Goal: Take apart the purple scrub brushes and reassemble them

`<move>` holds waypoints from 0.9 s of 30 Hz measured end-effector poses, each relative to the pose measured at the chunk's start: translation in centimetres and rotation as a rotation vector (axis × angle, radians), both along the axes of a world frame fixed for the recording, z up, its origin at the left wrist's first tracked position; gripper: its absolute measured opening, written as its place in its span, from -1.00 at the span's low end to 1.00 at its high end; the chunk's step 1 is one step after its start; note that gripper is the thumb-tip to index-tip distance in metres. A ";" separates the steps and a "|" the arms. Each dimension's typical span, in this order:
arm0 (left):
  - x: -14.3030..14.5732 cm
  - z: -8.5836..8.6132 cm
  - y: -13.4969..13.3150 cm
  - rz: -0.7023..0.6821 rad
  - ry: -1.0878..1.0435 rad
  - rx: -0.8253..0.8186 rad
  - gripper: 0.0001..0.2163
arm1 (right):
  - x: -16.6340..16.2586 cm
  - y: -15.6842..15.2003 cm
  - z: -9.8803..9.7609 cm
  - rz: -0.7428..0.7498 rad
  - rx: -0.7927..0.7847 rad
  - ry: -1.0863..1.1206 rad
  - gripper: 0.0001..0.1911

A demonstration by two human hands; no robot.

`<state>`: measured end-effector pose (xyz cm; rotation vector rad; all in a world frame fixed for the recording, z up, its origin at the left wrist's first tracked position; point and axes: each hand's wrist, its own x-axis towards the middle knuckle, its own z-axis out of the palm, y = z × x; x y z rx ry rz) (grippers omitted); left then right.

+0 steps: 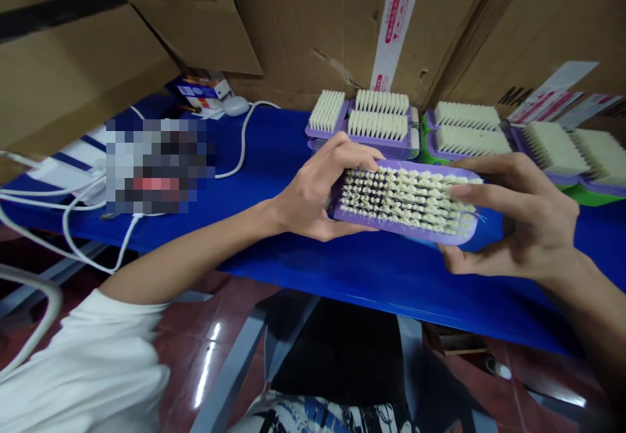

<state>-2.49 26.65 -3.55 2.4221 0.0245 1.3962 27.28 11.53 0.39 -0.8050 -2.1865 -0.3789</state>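
Note:
A purple scrub brush [405, 201] with rows of cream bristles is held above the blue table, bristle side facing me. My left hand [317, 188] grips its left end, thumb below and fingers along the upper edge. At the other end, my right hand [523, 218] has its thumb under the lower edge. One right finger lies against the bristles, and another reaches along the top edge. A few loose strands stick out at the brush's right end. Its back is hidden from me.
Several more brushes, purple [379, 120] and green [467, 130], stand bristles up along the back of the blue table [293, 257]. Tall cardboard boxes [303, 22] rise behind them. White cables [68, 224], a computer mouse [235, 105] and a small box [203, 90] are at left.

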 end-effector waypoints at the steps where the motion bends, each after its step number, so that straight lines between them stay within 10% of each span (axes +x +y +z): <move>1: -0.1 -0.1 0.0 0.012 0.012 -0.033 -0.19 | -0.2 -0.1 -0.1 -0.019 0.015 -0.012 -0.29; 17: -0.7 0.4 1.1 -0.125 0.071 0.069 -0.15 | -0.6 -0.4 -0.4 -0.029 0.010 0.028 -0.38; 27: -0.7 -0.5 -0.1 -0.102 0.008 -0.021 -0.09 | -1.9 0.2 -2.0 0.016 -0.332 0.316 0.26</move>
